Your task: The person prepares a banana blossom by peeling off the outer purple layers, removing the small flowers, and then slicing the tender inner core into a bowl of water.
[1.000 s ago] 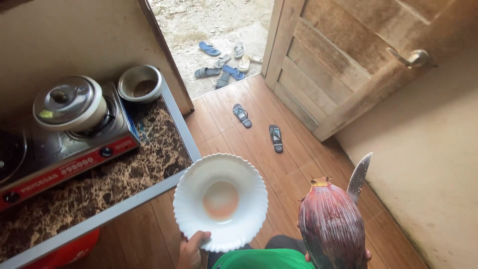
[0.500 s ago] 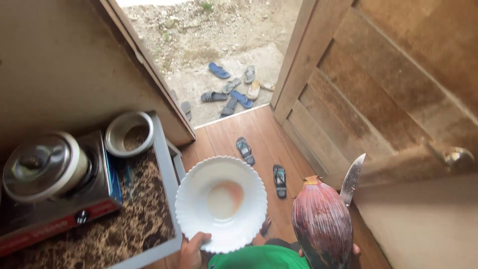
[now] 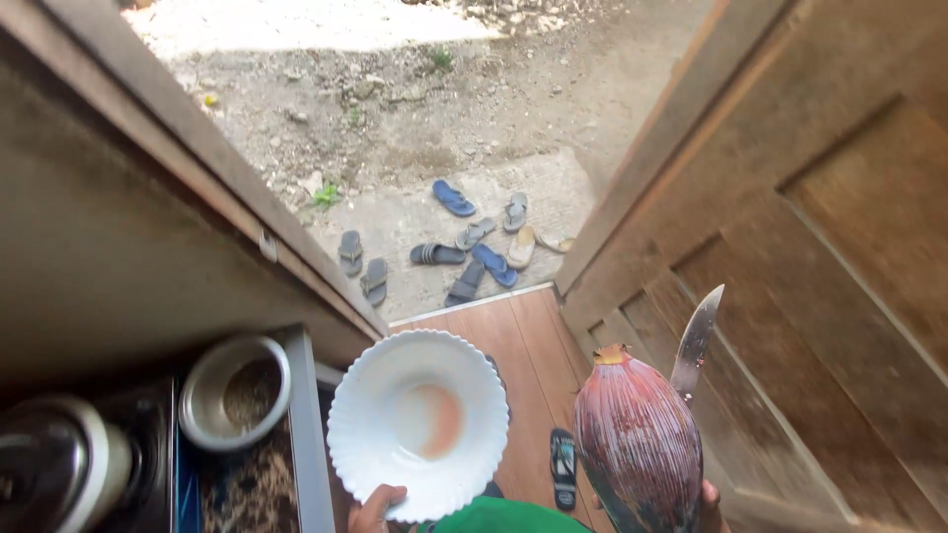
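Head view: left hand (image 3: 375, 505) is gripping the near rim of an empty white scalloped bowl (image 3: 418, 422); right hand (image 3: 707, 501), mostly hidden, is clutching a whole, uncut banana blossom (image 3: 637, 444) and knife (image 3: 695, 341). Open wooden door (image 3: 820, 257) stands right, sandals (image 3: 474, 247) lying outside.

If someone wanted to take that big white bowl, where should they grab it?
Probably by the free far rim of the white scalloped bowl, coming from the doorway side. The left hand already pinches the near edge, and the wide flared rim gives fingers an easy lip.
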